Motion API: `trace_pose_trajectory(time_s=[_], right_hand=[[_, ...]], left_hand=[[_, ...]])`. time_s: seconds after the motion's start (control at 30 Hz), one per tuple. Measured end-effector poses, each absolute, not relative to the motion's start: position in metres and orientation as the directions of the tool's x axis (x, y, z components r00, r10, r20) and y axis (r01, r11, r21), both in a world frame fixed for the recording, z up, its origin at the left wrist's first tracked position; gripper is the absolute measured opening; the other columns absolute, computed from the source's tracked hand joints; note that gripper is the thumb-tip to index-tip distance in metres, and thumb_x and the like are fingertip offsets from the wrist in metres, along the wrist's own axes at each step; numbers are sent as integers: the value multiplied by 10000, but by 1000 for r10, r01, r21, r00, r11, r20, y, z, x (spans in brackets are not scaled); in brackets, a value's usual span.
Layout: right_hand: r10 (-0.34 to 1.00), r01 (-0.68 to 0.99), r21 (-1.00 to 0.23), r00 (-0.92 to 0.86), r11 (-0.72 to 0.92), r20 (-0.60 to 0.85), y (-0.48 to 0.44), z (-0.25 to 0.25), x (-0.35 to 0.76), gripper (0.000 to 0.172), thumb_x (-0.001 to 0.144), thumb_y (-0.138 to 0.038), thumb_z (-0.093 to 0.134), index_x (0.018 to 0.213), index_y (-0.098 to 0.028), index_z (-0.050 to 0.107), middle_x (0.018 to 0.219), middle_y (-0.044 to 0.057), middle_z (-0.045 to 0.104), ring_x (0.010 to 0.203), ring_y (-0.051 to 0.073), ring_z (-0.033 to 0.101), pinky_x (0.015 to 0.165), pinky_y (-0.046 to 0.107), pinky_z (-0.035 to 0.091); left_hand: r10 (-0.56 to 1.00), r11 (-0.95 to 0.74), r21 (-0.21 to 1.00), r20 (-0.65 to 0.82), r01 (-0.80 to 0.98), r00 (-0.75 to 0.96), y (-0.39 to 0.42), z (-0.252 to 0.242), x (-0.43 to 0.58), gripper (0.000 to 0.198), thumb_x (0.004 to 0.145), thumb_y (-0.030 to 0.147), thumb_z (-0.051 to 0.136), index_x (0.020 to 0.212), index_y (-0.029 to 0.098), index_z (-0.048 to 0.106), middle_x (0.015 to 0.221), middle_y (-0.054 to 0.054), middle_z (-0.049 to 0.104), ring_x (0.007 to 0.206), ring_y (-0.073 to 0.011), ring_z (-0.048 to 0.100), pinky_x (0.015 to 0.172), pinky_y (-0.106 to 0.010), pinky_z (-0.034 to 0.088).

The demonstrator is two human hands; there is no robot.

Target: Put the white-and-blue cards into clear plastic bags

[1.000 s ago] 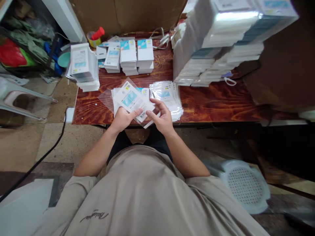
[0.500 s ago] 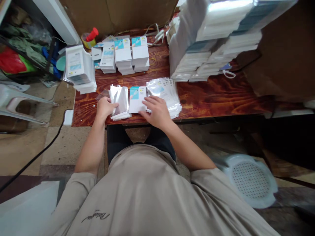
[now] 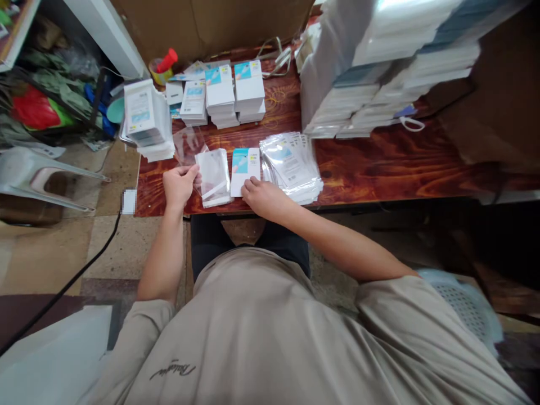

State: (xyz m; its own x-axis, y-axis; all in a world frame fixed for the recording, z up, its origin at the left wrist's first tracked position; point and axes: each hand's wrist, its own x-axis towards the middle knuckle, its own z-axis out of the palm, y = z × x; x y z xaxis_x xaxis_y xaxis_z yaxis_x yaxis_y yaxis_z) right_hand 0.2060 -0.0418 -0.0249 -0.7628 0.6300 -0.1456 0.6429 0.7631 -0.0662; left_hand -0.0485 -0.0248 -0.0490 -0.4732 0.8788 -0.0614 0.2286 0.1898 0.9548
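Note:
My left hand (image 3: 180, 185) pinches a clear plastic bag (image 3: 189, 145) that sticks out above the fingers. Just right of that hand lies a stack of clear plastic bags (image 3: 214, 175) near the table's front edge. Beside it is a stack of printed cards (image 3: 239, 179), blue and white with a yellow mark. My right hand (image 3: 264, 197) has its fingers curled and pressed together at the lower right corner of the top card. To the right, bagged cards (image 3: 292, 163) lie in a shiny, fanned pile partly behind this hand.
Several card stacks (image 3: 220, 95) stand at the back of the reddish wooden table (image 3: 358, 174). A pile of cards (image 3: 145, 121) rises at the left end. Tall stacks of wrapped packs (image 3: 337, 95) stand at the back right. Plastic stools (image 3: 54, 174) flank the table.
My left hand has drawn the clear bag up and left, off the bag stack. My right hand's fingers have gone from spread to curled at the card's corner. The view has shifted slightly.

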Motion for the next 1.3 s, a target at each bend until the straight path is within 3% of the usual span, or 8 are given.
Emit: trace_pose_trajectory(time_s=[0.13,0.23,0.33,0.43,0.7,0.93,1.17,1.3], right_hand=[[742,686,-308,-660,659,119,-37,-29,230,277,1035,-179,453,1063,-122,723,1048,154,770,1001,266,726,824,347,534],[919,624,-695,-104,358,379,-52,-29,244,321,1070,-369,459,1065,-174,713,894,94,782,774,212,746,683,305,545],[982,185,-977,133,107,133,-72,-31,245,422,1004,-594,555,967,-195,688,632,15,697,473,158,639,451,249,470],[995,-64,-994,58,-83,-87,-80,-39,234,443,875,-635,714,889,-194,665,525,-40,613,377,135,580,362,225,435],[972,-254,-966,206,-57,-111,-75,-56,204,472,871,-688,666,959,-235,570,693,-38,660,529,158,701,464,265,593],[971,-285,-958,235,16,-54,-81,-48,198,501,849,-718,683,957,-244,562,796,-27,691,549,135,677,513,273,604],[970,-75,-993,-233,-87,-68,-85,-42,211,469,868,-625,728,731,-178,683,565,-25,608,463,87,495,446,221,399],[990,-54,-998,-133,40,47,-85,-51,201,426,789,-580,814,724,-197,640,632,-33,597,575,101,509,557,238,446]], left_hand=[[849,103,995,-88,1,-521,-22,-55,-39,341,736,441,873,706,157,687,634,-23,683,526,-130,644,521,-247,545],[851,28,995,-74,-96,-520,-26,-55,-31,407,719,516,886,719,170,673,661,-16,685,533,-121,647,528,-252,555],[860,-13,985,-77,-171,-505,-32,-51,-21,434,708,554,888,747,179,673,699,-19,696,559,-126,663,564,-273,579],[871,14,983,-103,-186,-480,-39,-46,-7,440,730,580,868,779,190,670,728,-21,704,592,-129,675,609,-289,595],[868,88,981,-162,-174,-470,-52,-38,16,504,699,633,869,857,187,694,815,-41,755,687,-159,727,602,-279,602],[931,102,975,-164,-199,-326,-62,-19,20,509,621,566,928,858,167,719,814,-52,764,755,-223,764,673,-362,653],[914,-58,970,-44,-235,-404,-57,-10,21,432,713,539,880,944,203,738,1078,-85,798,1052,-278,768,884,-390,639],[949,-36,956,-59,-291,-310,-66,-10,40,489,693,507,909,1056,224,747,1209,-86,780,1149,-290,742,913,-381,626]])
